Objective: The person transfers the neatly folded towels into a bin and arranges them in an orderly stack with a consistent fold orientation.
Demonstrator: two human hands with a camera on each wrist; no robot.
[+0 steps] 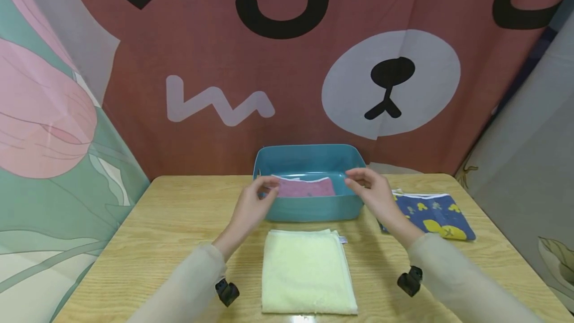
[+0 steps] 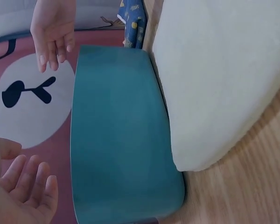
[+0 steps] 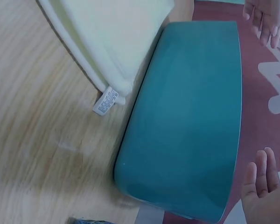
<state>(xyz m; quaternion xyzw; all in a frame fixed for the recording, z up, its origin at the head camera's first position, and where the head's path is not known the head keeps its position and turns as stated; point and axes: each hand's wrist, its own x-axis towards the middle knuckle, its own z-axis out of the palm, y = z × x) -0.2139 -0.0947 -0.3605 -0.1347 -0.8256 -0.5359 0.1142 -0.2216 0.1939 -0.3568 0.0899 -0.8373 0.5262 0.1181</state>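
Pink cloth (image 1: 309,189) in teal bin (image 1: 314,210), wood-grain table (image 1: 193,208), bear-face curtain (image 1: 202,39) behind

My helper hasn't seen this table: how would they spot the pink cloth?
On the wooden table, find the teal bin behind the yellow towel. Inside is the pink cloth, white along its top edge. Unlike the towel and the blue patterned cloth, it is in the bin.

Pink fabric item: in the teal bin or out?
In: the head view shows the pink fabric item inside the teal bin, its lower part hidden by the front wall.
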